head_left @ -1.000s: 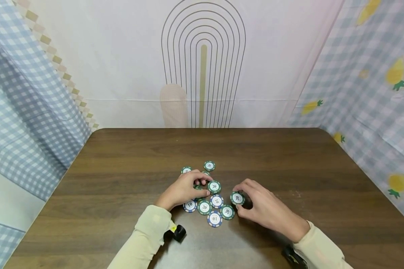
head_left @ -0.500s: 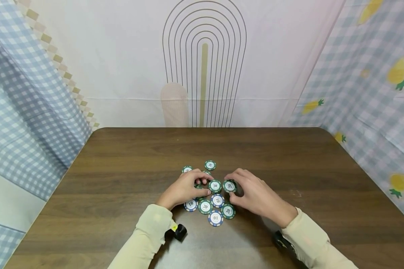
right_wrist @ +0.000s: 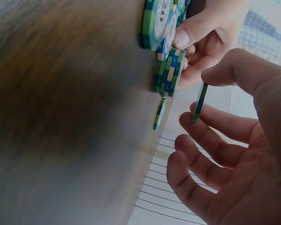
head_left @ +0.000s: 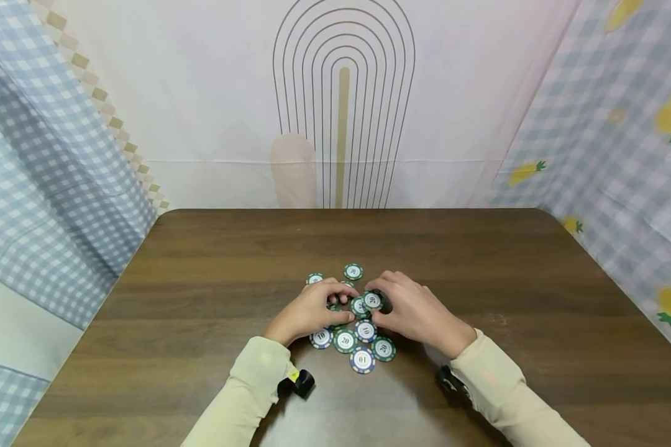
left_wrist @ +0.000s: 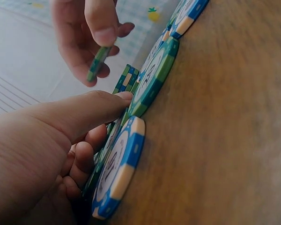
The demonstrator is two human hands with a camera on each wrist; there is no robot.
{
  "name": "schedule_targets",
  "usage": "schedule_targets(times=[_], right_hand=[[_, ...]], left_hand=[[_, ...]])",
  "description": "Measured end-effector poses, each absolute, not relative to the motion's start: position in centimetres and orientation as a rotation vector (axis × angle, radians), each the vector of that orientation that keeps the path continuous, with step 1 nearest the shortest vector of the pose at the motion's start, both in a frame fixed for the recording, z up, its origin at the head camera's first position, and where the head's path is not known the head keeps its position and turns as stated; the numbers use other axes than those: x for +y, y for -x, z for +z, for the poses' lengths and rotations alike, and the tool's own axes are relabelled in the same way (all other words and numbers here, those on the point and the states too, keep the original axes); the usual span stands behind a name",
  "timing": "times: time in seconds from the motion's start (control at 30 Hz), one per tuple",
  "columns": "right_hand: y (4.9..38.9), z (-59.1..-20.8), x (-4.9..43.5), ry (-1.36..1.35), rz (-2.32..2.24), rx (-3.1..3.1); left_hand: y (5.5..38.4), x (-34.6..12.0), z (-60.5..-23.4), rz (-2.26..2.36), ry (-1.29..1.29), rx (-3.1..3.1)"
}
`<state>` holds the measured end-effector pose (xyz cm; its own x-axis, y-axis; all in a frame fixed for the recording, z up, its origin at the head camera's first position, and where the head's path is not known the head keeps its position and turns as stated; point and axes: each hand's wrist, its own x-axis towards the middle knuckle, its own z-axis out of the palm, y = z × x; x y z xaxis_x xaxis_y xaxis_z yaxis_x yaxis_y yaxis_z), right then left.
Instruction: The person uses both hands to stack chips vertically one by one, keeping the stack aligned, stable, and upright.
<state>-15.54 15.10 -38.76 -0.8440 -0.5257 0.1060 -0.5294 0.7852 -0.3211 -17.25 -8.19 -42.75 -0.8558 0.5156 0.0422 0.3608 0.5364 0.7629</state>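
Observation:
My right hand (head_left: 416,310) pinches a green poker chip (head_left: 372,301) marked 20 between thumb and fingers. In the right wrist view that chip (right_wrist: 200,103) is seen edge-on, raised off the table and apart from a short stack of chips (right_wrist: 170,74). From the head view it overlaps the stack's green top chip (head_left: 358,307). My left hand (head_left: 306,313) holds the stack from the left, thumb on the near side and fingers on the far side. Around it lie flat green chips (head_left: 345,341) and blue chips (head_left: 362,360); some are partly hidden under the left hand.
The chips are on a brown wooden table (head_left: 229,248). Beyond the pile lie a green chip (head_left: 353,271) and another green chip (head_left: 315,279). A white patterned cloth (head_left: 212,112) hangs behind, with checked cloth (head_left: 61,136) at both sides.
My right hand has carried its green chip leftward and away from me, from beside the pile to over the stack. The left hand keeps its place at the stack.

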Motion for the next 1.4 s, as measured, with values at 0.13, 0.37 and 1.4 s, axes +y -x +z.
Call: schedule_targets(times=[0.13, 0.37, 1.4], right_hand=[[15.8, -39.1, 15.0, -0.877, 0.54, -2.967], [16.0, -39.4, 14.9, -0.864, 0.598, -2.961], [16.1, -40.0, 14.0, -0.883, 0.59, -3.028]], left_hand=[[17.3, -7.9, -42.6, 1.212, -0.753, 2.591], [17.5, -7.6, -42.7, 1.209, -0.791, 2.593], [17.4, -8.0, -43.0, 1.206, -0.738, 2.592]])
